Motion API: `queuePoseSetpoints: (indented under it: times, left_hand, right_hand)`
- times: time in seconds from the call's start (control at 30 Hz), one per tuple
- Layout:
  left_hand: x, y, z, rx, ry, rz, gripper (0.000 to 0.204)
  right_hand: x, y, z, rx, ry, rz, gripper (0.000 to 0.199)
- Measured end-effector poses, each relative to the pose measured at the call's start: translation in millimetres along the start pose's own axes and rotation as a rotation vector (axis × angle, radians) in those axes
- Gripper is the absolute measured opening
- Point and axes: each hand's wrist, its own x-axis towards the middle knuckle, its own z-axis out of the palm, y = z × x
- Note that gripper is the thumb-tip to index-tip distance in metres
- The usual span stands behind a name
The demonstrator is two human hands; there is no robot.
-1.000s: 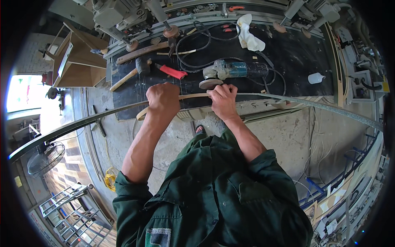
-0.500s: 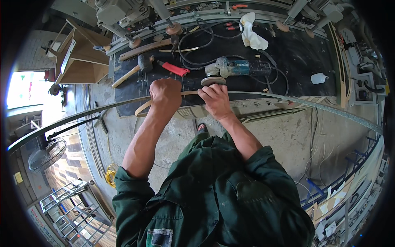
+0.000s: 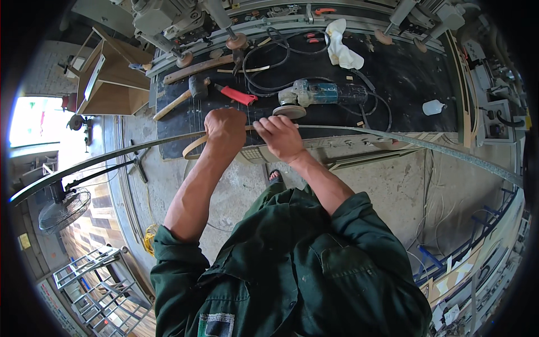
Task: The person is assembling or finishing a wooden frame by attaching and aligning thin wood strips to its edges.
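A long, thin panel (image 3: 426,144) runs across in front of me, its narrow grey-green upper edge facing up. On the middle stretch of that edge lies a tan strip, whose loose end (image 3: 193,147) curls down beside my left wrist. My left hand (image 3: 225,124) is closed in a fist over the strip at the edge. To its right, my right hand (image 3: 281,137) bends its fingers over the same edge, pressed together on the strip; the fingertips are slightly blurred. Just beyond the right hand lies an angle grinder (image 3: 323,92) with a round disc.
On the black-topped workbench (image 3: 401,84) lie a mallet (image 3: 197,87), a hammer (image 3: 237,56), a red-handled utility knife (image 3: 238,95), a white cloth (image 3: 341,48) and a white bottle (image 3: 433,107). Machinery lines the back. A fan (image 3: 64,210) stands at the left.
My right hand has slid left along the edge, closer to my left hand. The left hand stays almost in place over the strip.
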Motion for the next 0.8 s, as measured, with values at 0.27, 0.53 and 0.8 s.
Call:
queuePoseSetpoints:
  times: [0.27,0.53,0.8]
  left_hand:
    - [-83.7,-1.0,-2.4,-0.283,0.102,-0.102,0.022]
    - [-145.3,-49.3,-20.5,-0.595,0.405,-0.031,0.009]
    - [-94.8,-15.5,-56.4,-0.141,0.438,-0.005,0.008]
  right_hand:
    - [-3.4,-2.0,23.8,-0.004,-0.038,0.015,0.041]
    - [-5.3,-4.0,27.7,0.04,0.017,0.03,0.044]
    - [-2.8,-2.2,26.7,0.032,0.0,0.018,0.042]
